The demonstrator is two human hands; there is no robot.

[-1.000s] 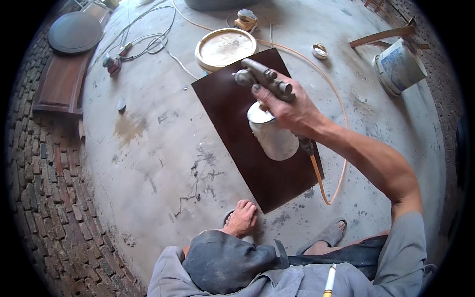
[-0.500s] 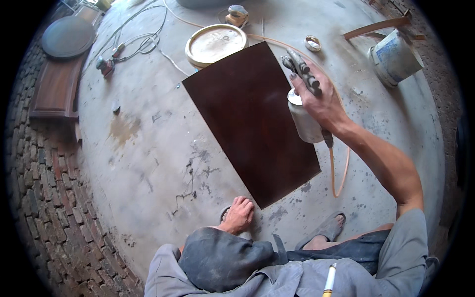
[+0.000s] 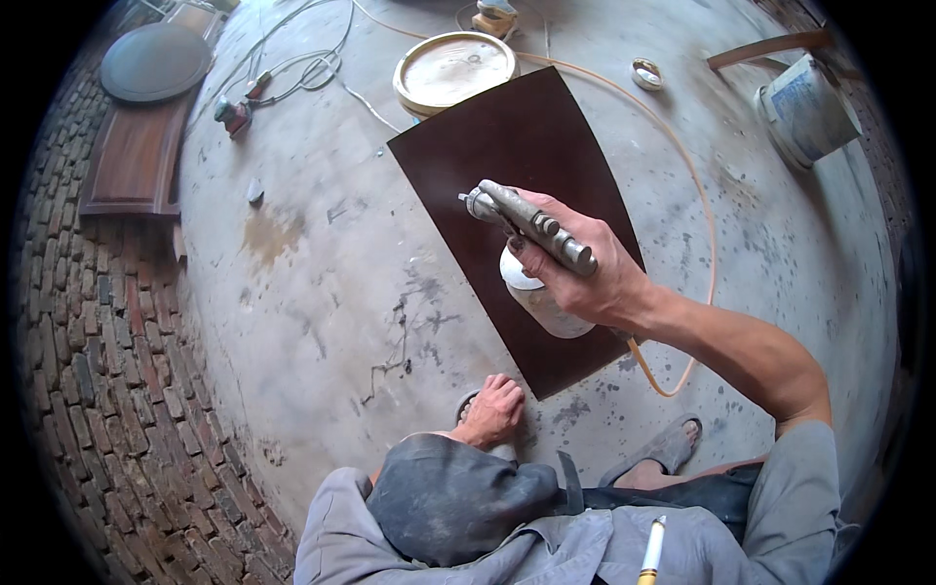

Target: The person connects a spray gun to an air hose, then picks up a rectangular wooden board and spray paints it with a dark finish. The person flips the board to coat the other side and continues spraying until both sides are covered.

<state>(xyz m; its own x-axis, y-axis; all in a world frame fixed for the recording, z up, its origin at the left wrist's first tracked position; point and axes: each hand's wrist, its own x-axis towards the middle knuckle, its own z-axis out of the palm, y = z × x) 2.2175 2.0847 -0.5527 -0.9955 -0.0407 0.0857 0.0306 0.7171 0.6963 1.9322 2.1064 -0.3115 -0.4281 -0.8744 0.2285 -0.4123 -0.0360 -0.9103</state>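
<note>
My right hand (image 3: 604,268) is closed round a metal spray gun (image 3: 546,229) with a pale paint cup (image 3: 546,302) beneath it. The gun hangs over a dark brown glossy panel (image 3: 487,146), its nozzle toward the panel's left side. The panel lies aslant on the floor, its far end close to a round lidded bucket (image 3: 458,68). An orange air hose (image 3: 707,205) runs from below the gun's grip. Near the panel's closest corner, my left hand (image 3: 492,414) is closed with its fingers curled downward; their undersides are hidden.
Coiled cable (image 3: 317,66) and a small red-and-grey tool (image 3: 232,115) lie at the far left. A sander (image 3: 495,18) sits behind the bucket. At the right are a tape roll (image 3: 646,74) and a tipped white pail (image 3: 809,112). Brown wooden furniture (image 3: 136,156) stands left.
My right hand has brought the spray gun left and nearer, from the panel's right edge to over its middle. My left hand stays beside the near corner. The view has shifted slightly.
</note>
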